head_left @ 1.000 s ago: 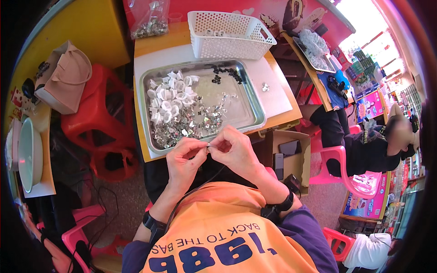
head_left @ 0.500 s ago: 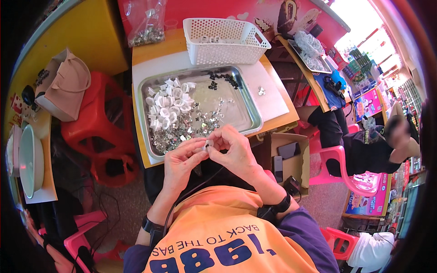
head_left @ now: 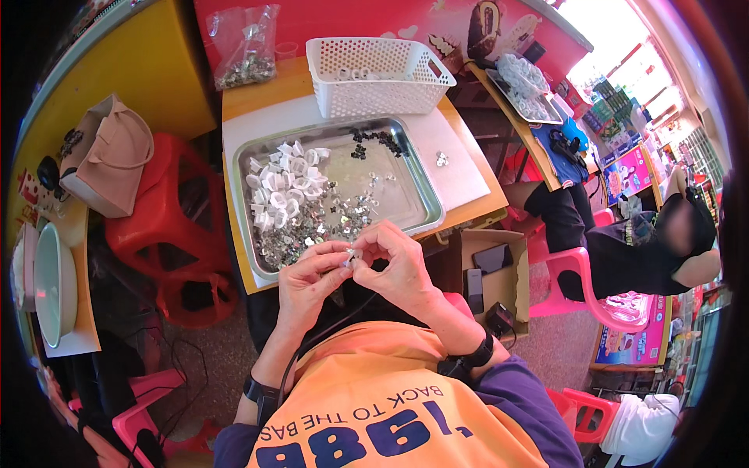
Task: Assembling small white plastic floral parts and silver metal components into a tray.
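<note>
Head view shows the left hand (head_left: pixel 312 282) and right hand (head_left: pixel 398 269) both pinching one small white piece (head_left: pixel 350 255) just over the metal tray's (head_left: pixel 425 204) near edge, so a slip could drop it to the floor.

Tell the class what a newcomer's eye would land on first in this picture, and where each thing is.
First, the left hand and right hand, fingertips pinching one small white part between them at the table's near edge. Just beyond lies the shiny rectangular metal tray, strewn with white plastic caps and small silvery pieces. Behind it stands a white perforated plastic basket.
</note>
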Demonstrator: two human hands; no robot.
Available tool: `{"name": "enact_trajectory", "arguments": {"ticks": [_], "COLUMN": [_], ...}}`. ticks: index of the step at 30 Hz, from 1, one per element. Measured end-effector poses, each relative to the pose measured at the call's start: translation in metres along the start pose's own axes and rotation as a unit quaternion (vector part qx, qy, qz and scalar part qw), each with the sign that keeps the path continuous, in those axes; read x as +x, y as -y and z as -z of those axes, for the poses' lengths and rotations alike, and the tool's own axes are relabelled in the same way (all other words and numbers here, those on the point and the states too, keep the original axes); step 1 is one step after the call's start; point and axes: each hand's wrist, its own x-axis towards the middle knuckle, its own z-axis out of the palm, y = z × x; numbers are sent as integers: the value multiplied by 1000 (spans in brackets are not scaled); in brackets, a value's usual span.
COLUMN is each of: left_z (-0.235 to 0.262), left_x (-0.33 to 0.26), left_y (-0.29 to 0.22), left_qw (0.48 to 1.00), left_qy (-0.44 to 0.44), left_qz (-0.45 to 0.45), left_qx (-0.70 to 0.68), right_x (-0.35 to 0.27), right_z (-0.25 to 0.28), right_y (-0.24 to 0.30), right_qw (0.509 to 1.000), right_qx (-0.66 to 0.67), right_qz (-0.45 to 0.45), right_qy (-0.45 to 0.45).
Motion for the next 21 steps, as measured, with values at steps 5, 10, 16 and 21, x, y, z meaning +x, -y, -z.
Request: {"name": "enact_trajectory", "arguments": {"ticks": [5,10,16,21], "left_z": [-3,-4,-7,4], "left_x": [0,2,3,2], "left_y": [3,4,-3,3], "left_qw": [1000,999,992,994], "left_qy": [-5,-6,-33,2], "left_qz": [6,31,48,47], "left_qx": [15,17,-113,-102], "right_x": [-2,1,66,189], "right_z": [-1,5,68,115], "right_y": [-7,-19,-12,1], "right_qw": [999,997,933,952], "right_qx": [-28,47,97,-33], "right_qz": [12,-57,-200,-106], "right_qy": [-25,11,283,284]}}
